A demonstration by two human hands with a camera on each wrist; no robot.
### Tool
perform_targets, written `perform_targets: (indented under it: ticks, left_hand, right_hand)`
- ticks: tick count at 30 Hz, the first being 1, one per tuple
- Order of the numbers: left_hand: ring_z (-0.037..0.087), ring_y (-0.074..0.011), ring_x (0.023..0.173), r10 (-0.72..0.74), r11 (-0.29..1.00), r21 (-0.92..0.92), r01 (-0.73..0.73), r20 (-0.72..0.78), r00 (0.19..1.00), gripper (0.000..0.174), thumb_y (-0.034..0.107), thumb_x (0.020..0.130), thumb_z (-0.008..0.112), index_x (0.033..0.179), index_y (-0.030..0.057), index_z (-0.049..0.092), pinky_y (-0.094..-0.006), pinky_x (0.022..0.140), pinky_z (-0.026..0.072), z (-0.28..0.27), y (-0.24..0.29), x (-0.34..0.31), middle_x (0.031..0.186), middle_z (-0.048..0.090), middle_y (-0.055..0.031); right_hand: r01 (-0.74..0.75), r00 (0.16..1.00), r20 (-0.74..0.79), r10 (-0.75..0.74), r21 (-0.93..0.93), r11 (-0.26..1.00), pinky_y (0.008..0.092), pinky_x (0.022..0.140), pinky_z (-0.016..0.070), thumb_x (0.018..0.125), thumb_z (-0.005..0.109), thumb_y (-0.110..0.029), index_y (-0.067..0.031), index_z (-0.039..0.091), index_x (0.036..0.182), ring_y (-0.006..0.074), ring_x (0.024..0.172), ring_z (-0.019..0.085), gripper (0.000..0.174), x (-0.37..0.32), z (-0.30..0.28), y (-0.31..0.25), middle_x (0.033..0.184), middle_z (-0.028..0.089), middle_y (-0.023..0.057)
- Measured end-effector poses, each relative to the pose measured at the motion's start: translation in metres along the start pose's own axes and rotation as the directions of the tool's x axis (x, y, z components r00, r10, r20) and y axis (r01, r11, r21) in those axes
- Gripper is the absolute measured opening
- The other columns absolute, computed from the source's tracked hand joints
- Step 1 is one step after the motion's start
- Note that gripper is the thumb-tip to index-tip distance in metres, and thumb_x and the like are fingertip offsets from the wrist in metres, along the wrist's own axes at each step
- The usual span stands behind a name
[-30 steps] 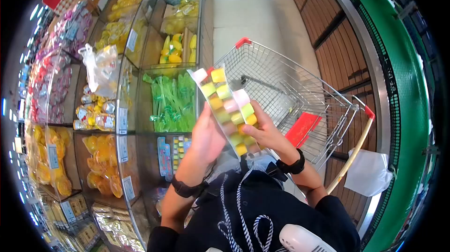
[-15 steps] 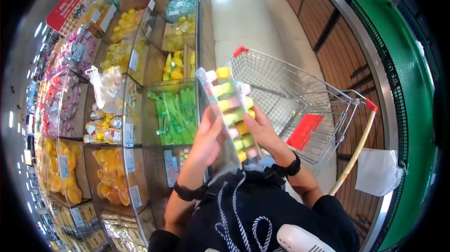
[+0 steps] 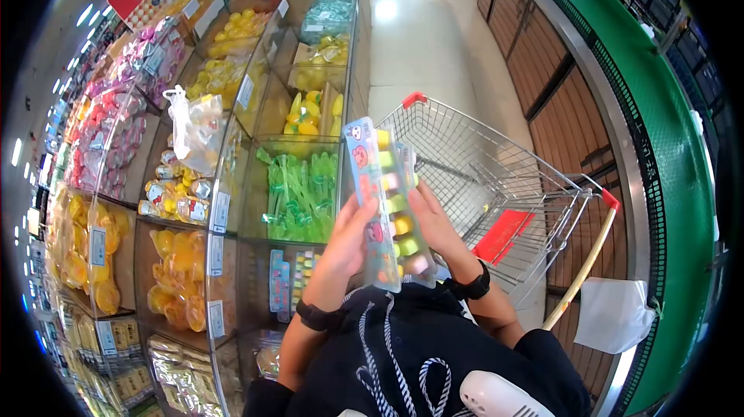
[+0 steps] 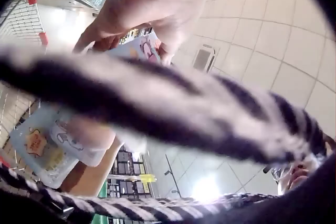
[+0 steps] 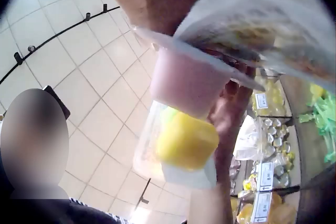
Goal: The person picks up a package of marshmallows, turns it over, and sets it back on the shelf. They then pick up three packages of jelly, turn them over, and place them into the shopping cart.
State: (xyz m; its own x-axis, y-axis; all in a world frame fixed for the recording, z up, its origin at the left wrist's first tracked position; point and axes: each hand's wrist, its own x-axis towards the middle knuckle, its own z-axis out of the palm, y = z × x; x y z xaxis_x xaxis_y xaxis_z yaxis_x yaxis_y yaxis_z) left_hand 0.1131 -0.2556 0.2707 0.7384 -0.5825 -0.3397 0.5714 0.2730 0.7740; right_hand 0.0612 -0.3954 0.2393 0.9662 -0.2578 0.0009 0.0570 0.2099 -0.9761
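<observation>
Head view has the left hand (image 3: 353, 237) pinching a cartoon-printed blister pack (image 3: 370, 184) between thumb and fingers; the right hand (image 3: 440, 229) grips a blister pack of coloured cups (image 3: 404, 225), both left of the shopping cart (image 3: 502, 237). A white plastic bag (image 3: 612, 315) hangs right of the cart.

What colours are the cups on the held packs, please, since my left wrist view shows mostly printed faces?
Observer: The right wrist view shows a pink cup and a yellow cup on the held packs.
Operator: Thank you; are there more nearby?
Observer: Yes, the head view shows similar blue packs to the left of the left wrist.
Operator: And where is the handle of the cart, please?
Observer: In the head view, the handle is right of the right forearm.
</observation>
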Motion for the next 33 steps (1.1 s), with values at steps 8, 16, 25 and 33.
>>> perform_targets:
  ticks: [8, 16, 25, 33]
  left_hand:
    - [0.060, -0.0129, 0.070, 0.009, 1.000, -0.026, -0.012, -0.108, 0.994, 0.029, 0.022, 0.086, 0.052, 0.108, 0.0036, 0.049, -0.0280, 0.060, 0.0520, -0.019, -0.003, -0.001, 0.088, 0.060, -0.0059]
    - [0.058, -0.0152, 0.076, 0.098, 0.992, 0.093, -0.087, -0.125, 0.987, 0.039, 0.020, 0.082, 0.058, 0.113, 0.0017, 0.043, -0.0287, 0.062, 0.0507, -0.047, -0.008, -0.010, 0.092, 0.057, -0.0075]
    - [0.053, -0.0122, 0.090, 0.294, 0.929, 0.271, -0.253, -0.122, 0.948, 0.046, 0.014, 0.079, 0.061, 0.117, -0.0013, 0.040, -0.0258, 0.075, 0.0440, -0.045, -0.016, -0.022, 0.101, 0.054, -0.0077]
    - [0.054, -0.0105, 0.084, 0.027, 0.991, 0.133, -0.012, -0.107, 0.994, 0.037, 0.018, 0.082, 0.058, 0.111, -0.0012, 0.046, -0.0236, 0.069, 0.0448, -0.053, -0.022, -0.020, 0.096, 0.057, -0.0061]
  right_hand:
    - [-0.056, 0.969, -0.245, 0.012, -0.174, 0.983, 0.0271, 0.069, 0.0422, 0.092, 0.036, -0.037, -0.0013, 0.053, 0.101, 0.0137, 0.079, 0.052, 0.041, -0.003, 0.001, 0.011, 0.089, 0.058, 0.0081]
    - [-0.265, 0.926, -0.129, 0.354, 0.446, 0.855, 0.0279, 0.061, 0.0433, 0.089, 0.031, -0.050, -0.0051, 0.046, 0.106, 0.0148, 0.069, 0.050, 0.050, -0.014, -0.012, -0.029, 0.076, 0.056, 0.0058]
    - [-0.354, 0.916, 0.066, 0.396, 0.597, 0.720, 0.0342, 0.072, 0.0464, 0.084, 0.051, -0.032, -0.0053, 0.047, 0.105, 0.0196, 0.082, 0.056, 0.034, -0.019, -0.003, -0.026, 0.082, 0.055, 0.0043]
    - [-0.248, 0.967, 0.055, 0.248, 0.403, 0.881, 0.0300, 0.081, 0.0447, 0.081, 0.055, -0.015, -0.0029, 0.038, 0.120, 0.0168, 0.097, 0.052, 0.043, -0.027, 0.018, -0.039, 0.109, 0.050, 0.0067]
